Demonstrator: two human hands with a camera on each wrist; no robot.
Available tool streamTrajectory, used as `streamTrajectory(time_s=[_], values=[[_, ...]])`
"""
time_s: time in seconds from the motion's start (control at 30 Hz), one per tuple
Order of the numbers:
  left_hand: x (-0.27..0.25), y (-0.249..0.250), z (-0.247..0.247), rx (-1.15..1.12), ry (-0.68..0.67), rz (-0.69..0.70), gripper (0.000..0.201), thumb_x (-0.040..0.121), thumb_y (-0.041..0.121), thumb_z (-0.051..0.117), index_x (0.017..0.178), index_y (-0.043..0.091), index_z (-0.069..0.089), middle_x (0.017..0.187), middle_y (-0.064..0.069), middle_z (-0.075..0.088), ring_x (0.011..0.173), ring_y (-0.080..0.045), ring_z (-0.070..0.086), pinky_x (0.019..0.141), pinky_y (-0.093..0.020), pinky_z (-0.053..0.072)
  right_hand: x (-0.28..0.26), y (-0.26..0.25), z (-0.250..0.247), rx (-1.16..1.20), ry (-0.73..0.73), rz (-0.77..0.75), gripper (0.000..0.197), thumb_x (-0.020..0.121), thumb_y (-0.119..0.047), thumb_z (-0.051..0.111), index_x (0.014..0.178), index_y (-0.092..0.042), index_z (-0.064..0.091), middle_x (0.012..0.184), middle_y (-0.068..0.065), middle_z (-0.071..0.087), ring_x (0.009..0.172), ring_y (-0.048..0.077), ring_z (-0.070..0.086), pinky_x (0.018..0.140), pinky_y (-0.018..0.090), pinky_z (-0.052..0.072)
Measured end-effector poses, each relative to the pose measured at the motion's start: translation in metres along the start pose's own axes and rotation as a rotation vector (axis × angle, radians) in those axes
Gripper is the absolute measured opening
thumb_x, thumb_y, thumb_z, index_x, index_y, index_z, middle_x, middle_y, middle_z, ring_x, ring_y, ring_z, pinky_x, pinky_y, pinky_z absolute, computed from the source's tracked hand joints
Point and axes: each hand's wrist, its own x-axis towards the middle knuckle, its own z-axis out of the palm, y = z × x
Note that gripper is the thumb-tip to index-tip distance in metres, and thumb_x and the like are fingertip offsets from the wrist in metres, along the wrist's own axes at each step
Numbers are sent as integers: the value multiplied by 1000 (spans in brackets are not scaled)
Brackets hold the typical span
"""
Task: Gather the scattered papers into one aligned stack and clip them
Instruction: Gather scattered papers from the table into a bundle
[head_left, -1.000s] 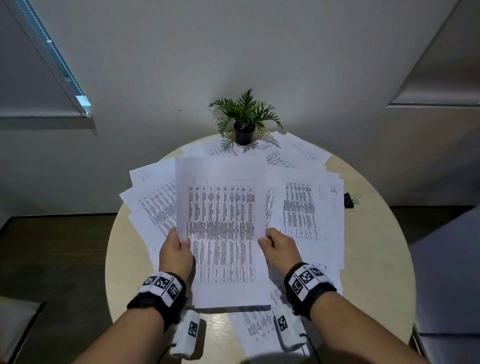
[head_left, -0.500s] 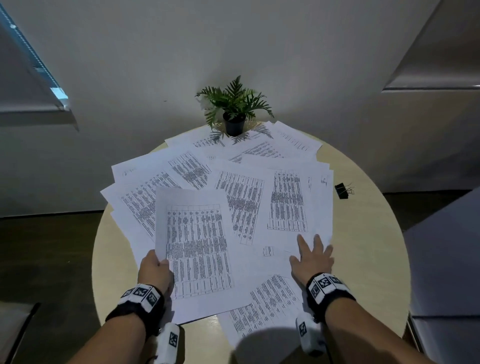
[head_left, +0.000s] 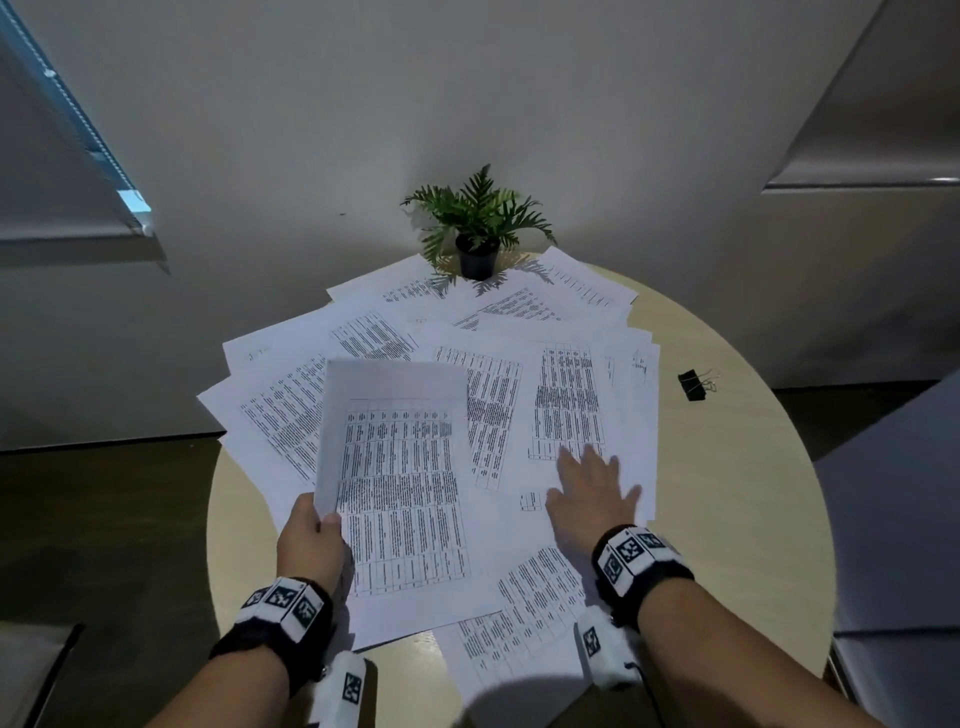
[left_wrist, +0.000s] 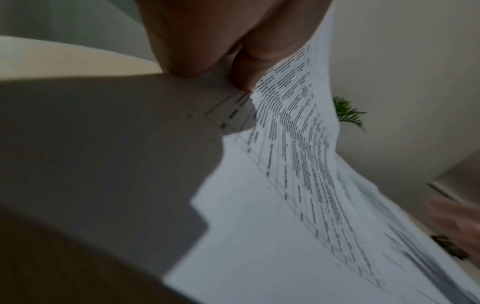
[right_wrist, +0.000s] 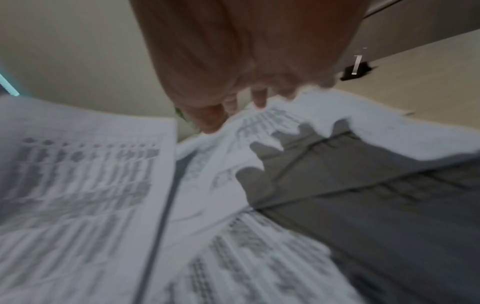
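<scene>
From the head view we see a round desk (head_left: 753, 519) covered with scattered papers (head_left: 519, 332), and we take the potted plant (head_left: 478, 228) at its far edge as our landmark. The papers fan out from the foot of the plant toward us, overlapping at many angles. Our left hand (head_left: 311, 540), nearer than the plant and to its left, grips a sheet (head_left: 400, 488) by its left edge, thumb on top; whether it is one sheet or several we cannot tell. Our right hand (head_left: 592, 493), nearer than the plant and slightly to its right, lies flat with fingers spread and straight on the loose papers, grasping nothing. A black clip (head_left: 693, 384) sits on bare desk well to the right of the plant, apart from the papers. In the left wrist view, our left hand (left_wrist: 221, 41) pinches the sheet (left_wrist: 298, 154), with one finger (left_wrist: 246, 67) curled behind the page, which curves away printed side up; the plant (left_wrist: 348, 113) shows past the page's far edge, and the picture is blurred. In the right wrist view, also blurred, our right hand (right_wrist: 246, 61) reaches over the papers (right_wrist: 337, 107), its fingers (right_wrist: 210, 115) extended and its shadow cast on them; the sheet (right_wrist: 85, 185) stands to the left, and the clip (right_wrist: 355, 70) lies on the desk (right_wrist: 428, 82) beyond the hand.
</scene>
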Motion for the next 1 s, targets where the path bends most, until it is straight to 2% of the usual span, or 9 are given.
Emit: streamTrajectory(time_s=[0.1,0.2,0.27,0.43,0.6,0.67,0.77,0.9,1.0], values=[[-7,18,-1,-73,-64,81,4,97,9,43,95,7,46,73,-16,52,60,-24,49,55,-28,39,-17,-34,-1,571,-104,-174,61,99,-40,41,152,-29,12,158,-1,21,146,19,20,120,41,17],[-10,35,8,-122,-167,68,6,98,12,44,102,13,48,84,-18,58,69,-26,52,63,-32,42,-25,-48,-7,871,-54,-29,41,96,-21,50,135,-21,38,115,-2,55,97,14,58,88,30,47],[-15,46,18,-105,-236,52,11,98,15,45,109,16,49,94,-16,61,78,-28,56,70,-35,46,-27,-40,-14,855,67,41,34,94,-16,48,128,-17,44,109,3,55,80,13,55,73,24,44],[-46,80,61,-19,-381,92,32,99,14,43,131,10,43,103,-8,58,89,-23,55,74,-30,41,-27,9,-27,724,122,78,38,97,-11,39,135,-15,36,117,8,50,91,20,51,70,27,42],[-93,123,127,86,-642,209,82,94,-3,44,149,39,1,111,-17,61,92,-28,62,62,-24,45,-24,96,-35,763,297,268,31,90,1,36,114,-10,52,99,17,62,71,24,54,65,28,46],[-112,135,157,133,-728,250,84,90,-8,46,148,41,10,114,-12,60,108,-28,60,62,-24,48,-26,137,-43,736,301,329,35,89,3,34,115,-11,53,94,14,62,69,25,55,65,29,48],[-140,148,199,184,-746,266,69,87,-9,42,145,27,34,142,-5,46,123,-17,52,90,-26,47,-24,191,-56,707,281,390,47,90,4,32,128,-18,47,98,10,60,77,27,58,67,28,47],[-172,166,253,203,-735,199,67,84,-12,41,142,21,40,116,-7,53,115,-31,58,99,-41,48,-13,244,-70,666,283,355,70,90,10,32,145,-33,30,111,12,61,96,33,61,74,29,47],[-180,180,281,340,-666,275,59,87,-4,46,143,15,39,135,-9,43,125,-26,50,103,-24,37,1,271,-77,602,305,267,66,90,13,39,143,-26,40,132,19,50,110,34,55,82,26,37]])
